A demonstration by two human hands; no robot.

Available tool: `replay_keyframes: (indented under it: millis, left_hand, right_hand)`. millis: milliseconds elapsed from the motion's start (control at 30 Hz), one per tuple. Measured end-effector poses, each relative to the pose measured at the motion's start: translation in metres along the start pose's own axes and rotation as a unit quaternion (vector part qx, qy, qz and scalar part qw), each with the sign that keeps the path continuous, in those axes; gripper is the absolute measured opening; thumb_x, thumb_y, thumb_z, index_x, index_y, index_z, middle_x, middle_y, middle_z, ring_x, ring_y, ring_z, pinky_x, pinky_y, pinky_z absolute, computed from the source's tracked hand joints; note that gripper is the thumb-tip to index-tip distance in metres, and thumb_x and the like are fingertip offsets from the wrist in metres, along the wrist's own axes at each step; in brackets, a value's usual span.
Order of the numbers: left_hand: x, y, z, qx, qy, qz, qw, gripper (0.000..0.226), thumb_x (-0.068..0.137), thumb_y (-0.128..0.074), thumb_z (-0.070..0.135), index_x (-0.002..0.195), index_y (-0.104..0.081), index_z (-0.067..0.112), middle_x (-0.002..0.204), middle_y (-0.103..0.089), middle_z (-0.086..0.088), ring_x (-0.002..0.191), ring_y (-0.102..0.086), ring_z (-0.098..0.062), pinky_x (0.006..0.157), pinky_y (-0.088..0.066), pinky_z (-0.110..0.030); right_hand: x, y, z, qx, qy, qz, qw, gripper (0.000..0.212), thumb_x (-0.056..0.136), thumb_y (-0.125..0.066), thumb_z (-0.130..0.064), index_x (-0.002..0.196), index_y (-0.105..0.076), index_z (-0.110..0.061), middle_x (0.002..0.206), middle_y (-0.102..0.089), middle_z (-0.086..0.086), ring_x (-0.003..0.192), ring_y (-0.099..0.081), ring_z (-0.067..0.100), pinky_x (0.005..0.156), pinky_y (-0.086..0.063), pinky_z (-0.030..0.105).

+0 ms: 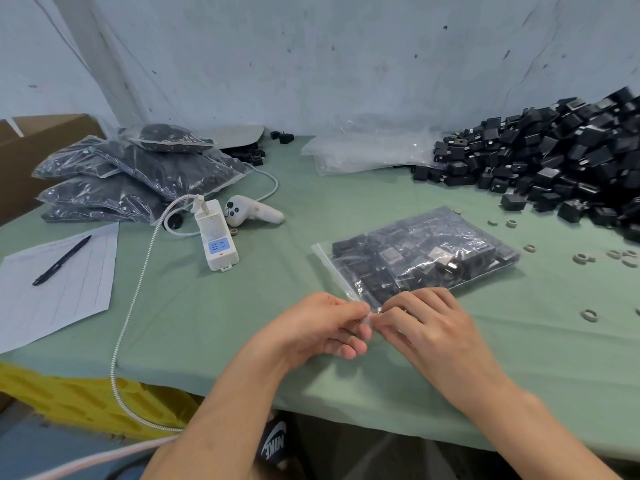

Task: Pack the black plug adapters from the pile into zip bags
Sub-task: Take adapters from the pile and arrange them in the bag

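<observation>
Clear plastic zip bag (422, 258), full of black adapters, lies on the green bench (242, 323); left grip (322, 327) and right grip (426, 323) both pinch its near corner. Filled bags (138, 174) are stacked far left; a large pile (561, 161) is unpacked, so the task is probably partway.
</observation>
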State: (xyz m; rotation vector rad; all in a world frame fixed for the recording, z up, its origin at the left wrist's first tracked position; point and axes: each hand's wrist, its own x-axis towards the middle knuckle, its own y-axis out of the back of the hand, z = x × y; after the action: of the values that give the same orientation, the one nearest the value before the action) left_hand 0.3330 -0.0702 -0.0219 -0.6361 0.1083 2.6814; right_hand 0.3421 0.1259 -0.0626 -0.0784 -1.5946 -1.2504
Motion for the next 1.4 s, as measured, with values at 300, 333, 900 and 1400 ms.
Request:
replay_keyframes:
  millis: [300,333,900,1400]
  left_hand:
    - [-0.0007,-0.0017,-0.0002,0.002,-0.001,0.0,1.0,0.027,0.098,-0.058,0.024,0.078,-0.069,0.01,0.072,-0.068,-0.002,0.06,-0.065,-0.013,0.055,-0.053,-0.019]
    - [-0.0007,-0.0017,-0.0001,0.002,0.0,0.001,1.0,0.027,0.098,-0.058,0.024,0.078,-0.069,0.01,0.072,-0.068,-0.003,0.061,-0.065,-0.013,0.055,-0.053,-0.019]
    - [0.0002,-0.0017,-0.0008,0.005,0.004,0.012,1.0,0.023,0.095,-0.059,0.021,0.079,-0.07,0.008,0.073,-0.069,-0.004,0.061,-0.067,-0.015,0.055,-0.053,-0.02]
    - [-0.0003,-0.0029,0.0004,0.003,-0.002,0.01,1.0,0.031,0.095,-0.058,0.023,0.068,-0.07,0.013,0.07,-0.068,-0.004,0.06,-0.066,-0.014,0.056,-0.053,-0.02]
  right_hand:
    - [0.0003,0.0015,-0.0002,-0.007,0.006,0.002,1.0,0.025,0.101,-0.06,-0.027,0.08,-0.07,-0.019,0.084,-0.065,-0.007,0.074,-0.062,0.019,0.074,-0.05,0.033]
    - [0.0,0.0019,-0.0003,-0.008,0.006,0.002,1.0,0.025,0.101,-0.059,-0.027,0.08,-0.07,-0.019,0.084,-0.065,-0.007,0.074,-0.062,0.019,0.074,-0.05,0.033]
    - [0.001,0.0031,-0.0014,-0.006,0.01,-0.014,1.0,0.021,0.1,-0.062,-0.025,0.082,-0.07,-0.019,0.086,-0.065,-0.007,0.075,-0.061,0.019,0.075,-0.049,0.032]
    - [0.0016,0.0028,-0.0009,-0.002,0.005,-0.001,1.0,0.018,0.098,-0.064,-0.023,0.081,-0.07,-0.02,0.082,-0.064,-0.008,0.071,-0.061,0.018,0.071,-0.05,0.034]
